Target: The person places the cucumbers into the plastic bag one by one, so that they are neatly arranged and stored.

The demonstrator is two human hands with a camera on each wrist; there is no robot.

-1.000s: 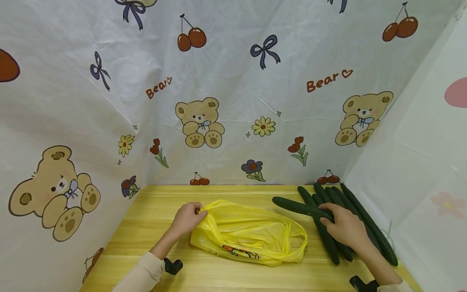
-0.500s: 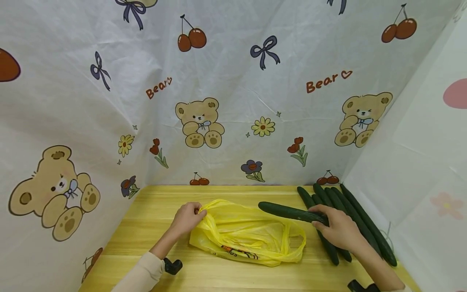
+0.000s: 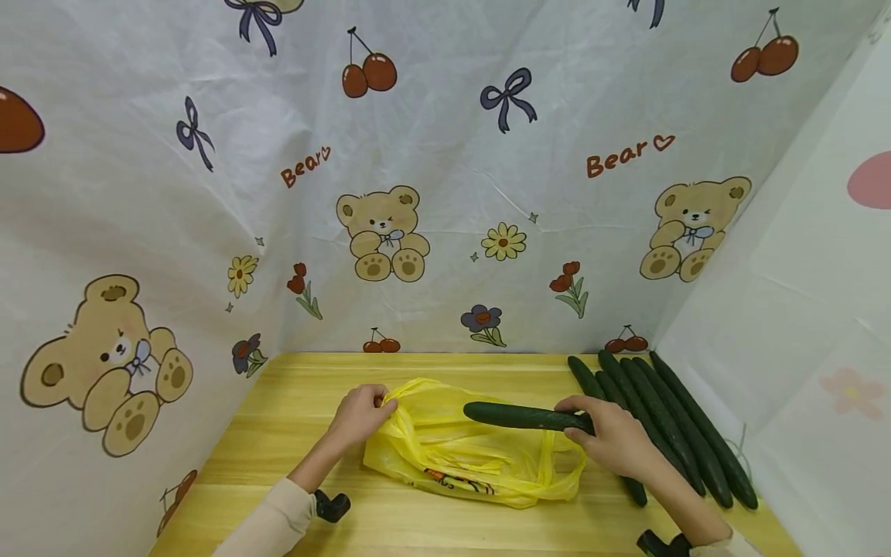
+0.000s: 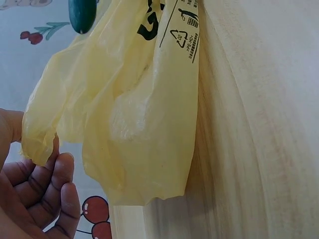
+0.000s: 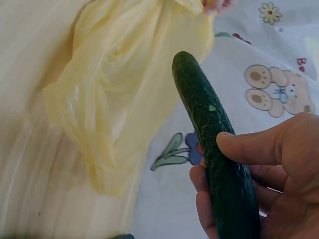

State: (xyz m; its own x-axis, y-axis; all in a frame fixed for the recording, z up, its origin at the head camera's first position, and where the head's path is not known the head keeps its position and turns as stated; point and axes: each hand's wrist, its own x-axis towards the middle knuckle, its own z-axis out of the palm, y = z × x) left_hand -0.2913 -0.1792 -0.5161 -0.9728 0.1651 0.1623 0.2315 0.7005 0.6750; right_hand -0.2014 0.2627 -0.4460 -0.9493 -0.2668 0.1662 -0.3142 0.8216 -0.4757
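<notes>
My left hand (image 3: pixel 360 415) pinches the left edge of a yellow plastic bag (image 3: pixel 480 472) and holds it up off the wooden table. The bag's mouth gapes toward me, and black and orange print shows on its front. In the left wrist view the thumb and fingers (image 4: pixel 44 186) grip the thin film. My right hand (image 3: pixel 612 437) grips a dark green cucumber (image 3: pixel 518 415) by its right end. That cucumber lies roughly level over the bag's opening, its free tip pointing left. In the right wrist view the thumb presses along the cucumber's (image 5: pixel 212 119) side.
Several more cucumbers (image 3: pixel 685 422) lie side by side at the table's right, by the white side wall. A cloth printed with bears (image 3: pixel 383 232) stands behind the wooden table (image 3: pixel 313 379). Black wrist devices (image 3: pixel 331 507) sit at both wrists.
My right hand has lifted the cucumber off the others and carried it left, over the bag's mouth. The left hand still holds the bag's edge in about the same place.
</notes>
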